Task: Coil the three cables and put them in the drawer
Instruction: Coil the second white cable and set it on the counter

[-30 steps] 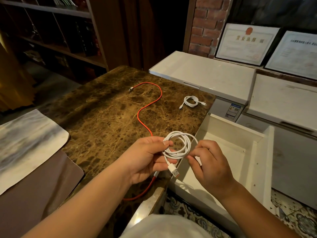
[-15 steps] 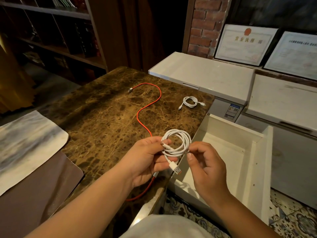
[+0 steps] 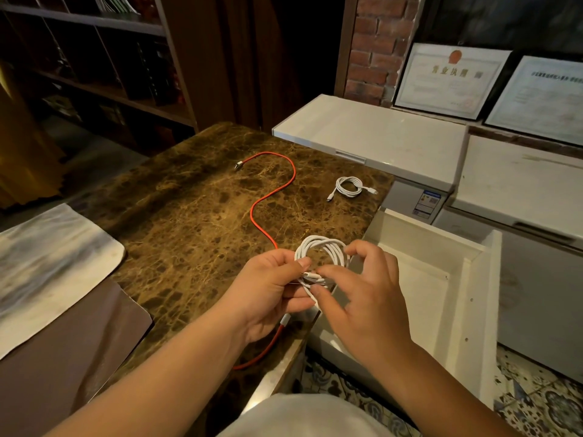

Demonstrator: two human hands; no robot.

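Observation:
A coiled white cable (image 3: 318, 247) is held above the table's right edge. My left hand (image 3: 271, 288) pinches the coil's lower left side between thumb and fingers. My right hand (image 3: 366, 298) pinches the cable's loose end at the coil's bottom, its fingers partly covering the loops. An orange cable (image 3: 277, 190) lies uncoiled in an S-curve across the marble table (image 3: 189, 216), its near end running under my left hand. A second, smaller coiled white cable (image 3: 348, 187) rests at the table's far right corner. The white drawer (image 3: 441, 298) stands open to the right, nothing visible inside.
White chest freezers (image 3: 372, 134) sit behind the drawer, with framed certificates (image 3: 448, 78) on the ledge above. A grey cloth (image 3: 50, 266) and a brown mat (image 3: 63, 351) cover the table's left side. Shelving (image 3: 94, 58) fills the back left.
My right hand has moved left onto the coil's bottom, taking the loose plug end that hung free before. The coil has stayed at the same place in my left hand.

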